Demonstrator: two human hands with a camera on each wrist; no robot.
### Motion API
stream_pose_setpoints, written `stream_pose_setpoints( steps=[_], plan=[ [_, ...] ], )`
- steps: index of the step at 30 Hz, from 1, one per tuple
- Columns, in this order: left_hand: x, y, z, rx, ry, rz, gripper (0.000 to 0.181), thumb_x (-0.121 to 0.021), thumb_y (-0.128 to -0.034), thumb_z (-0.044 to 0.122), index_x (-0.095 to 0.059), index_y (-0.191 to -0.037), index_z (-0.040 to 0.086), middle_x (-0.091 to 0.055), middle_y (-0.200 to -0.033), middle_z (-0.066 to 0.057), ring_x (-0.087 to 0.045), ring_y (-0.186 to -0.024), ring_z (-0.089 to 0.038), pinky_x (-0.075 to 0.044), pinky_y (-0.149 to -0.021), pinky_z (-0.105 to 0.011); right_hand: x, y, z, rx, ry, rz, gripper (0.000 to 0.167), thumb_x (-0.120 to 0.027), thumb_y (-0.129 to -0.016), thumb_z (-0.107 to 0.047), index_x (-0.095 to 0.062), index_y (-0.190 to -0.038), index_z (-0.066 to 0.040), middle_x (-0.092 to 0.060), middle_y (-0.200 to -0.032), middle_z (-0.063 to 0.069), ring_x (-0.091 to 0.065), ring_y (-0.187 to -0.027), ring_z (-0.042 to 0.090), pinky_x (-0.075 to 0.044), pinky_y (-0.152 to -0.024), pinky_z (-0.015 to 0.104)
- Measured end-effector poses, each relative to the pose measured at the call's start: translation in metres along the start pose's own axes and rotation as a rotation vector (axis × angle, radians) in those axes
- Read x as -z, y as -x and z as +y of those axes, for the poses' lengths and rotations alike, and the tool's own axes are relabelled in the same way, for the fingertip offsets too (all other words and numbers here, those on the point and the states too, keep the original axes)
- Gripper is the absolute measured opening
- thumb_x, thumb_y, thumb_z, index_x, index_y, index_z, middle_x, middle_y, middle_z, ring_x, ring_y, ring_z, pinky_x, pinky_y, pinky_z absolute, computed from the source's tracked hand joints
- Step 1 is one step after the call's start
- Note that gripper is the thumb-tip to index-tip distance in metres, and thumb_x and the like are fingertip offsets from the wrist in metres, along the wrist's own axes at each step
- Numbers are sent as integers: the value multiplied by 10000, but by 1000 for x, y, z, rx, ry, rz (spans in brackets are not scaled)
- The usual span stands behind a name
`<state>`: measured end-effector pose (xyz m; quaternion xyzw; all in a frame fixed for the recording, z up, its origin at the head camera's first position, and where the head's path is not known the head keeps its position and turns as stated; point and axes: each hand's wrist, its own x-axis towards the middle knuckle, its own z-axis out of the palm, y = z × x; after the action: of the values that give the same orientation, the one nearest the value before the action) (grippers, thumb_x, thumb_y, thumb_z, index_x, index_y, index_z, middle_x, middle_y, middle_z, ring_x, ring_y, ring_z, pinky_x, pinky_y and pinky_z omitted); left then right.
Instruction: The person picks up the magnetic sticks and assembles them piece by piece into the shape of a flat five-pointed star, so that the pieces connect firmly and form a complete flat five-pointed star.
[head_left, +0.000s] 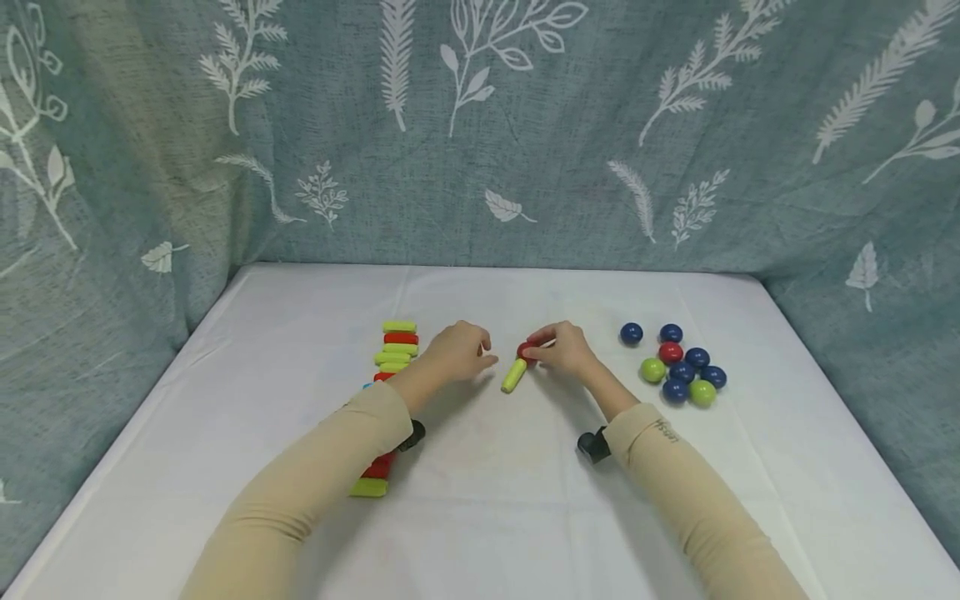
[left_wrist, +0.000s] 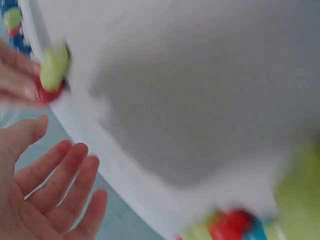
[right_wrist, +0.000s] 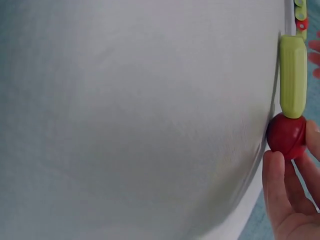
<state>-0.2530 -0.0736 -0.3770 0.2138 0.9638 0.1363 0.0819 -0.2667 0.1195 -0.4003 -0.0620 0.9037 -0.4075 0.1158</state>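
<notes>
Between thumb and fingers, my right hand (head_left: 564,350) pinches a red ball (head_left: 527,352). A yellow-green stick (head_left: 513,376) meets the ball at one end and slants toward the front; the right wrist view shows the stick (right_wrist: 293,76) end against the ball (right_wrist: 286,135). To the left of them my left hand (head_left: 459,350) holds nothing, its fingers apart and loosely bent. That hand (left_wrist: 57,192) shows its palm and spread fingers in the left wrist view, below the blurred stick (left_wrist: 55,67).
Left of centre runs a column of yellow-green sticks (head_left: 400,327) and red sticks (head_left: 401,338), partly hidden by my left arm. On the right lie several blue balls (head_left: 632,334), green balls (head_left: 652,370) and a red ball (head_left: 671,353). A patterned curtain (head_left: 480,167) hangs behind the table.
</notes>
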Motion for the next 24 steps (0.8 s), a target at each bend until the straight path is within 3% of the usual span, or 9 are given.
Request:
stream_pose_setpoints(
  steps=[6,12,16,24],
  plan=[
    [26,7,-48,124,-159,3,284,-528,-910,200,-614,-1118,27,-589,-1133,-152,-536,-1056,-306,-474,-809,-456,4,1,-2,-21,39,-44,301,-641,-862,-154,-631,-1133,-23,-592,-1149,151,-598,-955,236,-501,-711,274],
    [42,12,-93,327,-51,-18,285,-465,-931,124,-582,-1154,-9,-515,-1234,-216,-467,-1134,-347,-416,-907,-480,5,0,0,-21,1,-104,301,-608,-884,-130,-613,-1165,-25,-572,-1182,161,-602,-946,215,-498,-703,261],
    [45,13,-106,381,4,-49,291,-475,-945,127,-576,-1177,-18,-504,-1250,-219,-440,-1157,-356,-382,-950,-475,5,0,2,-24,0,-117,304,-603,-886,-128,-610,-1176,-36,-575,-1185,151,-610,-908,197,-492,-676,250],
    [39,9,-110,411,88,-100,319,-427,-944,107,-554,-1204,-26,-491,-1264,-222,-422,-1174,-363,-365,-964,-480,5,0,5,-10,0,-112,306,-607,-885,-135,-612,-1178,-47,-575,-1193,140,-587,-957,210,-488,-706,258]
  ],
)
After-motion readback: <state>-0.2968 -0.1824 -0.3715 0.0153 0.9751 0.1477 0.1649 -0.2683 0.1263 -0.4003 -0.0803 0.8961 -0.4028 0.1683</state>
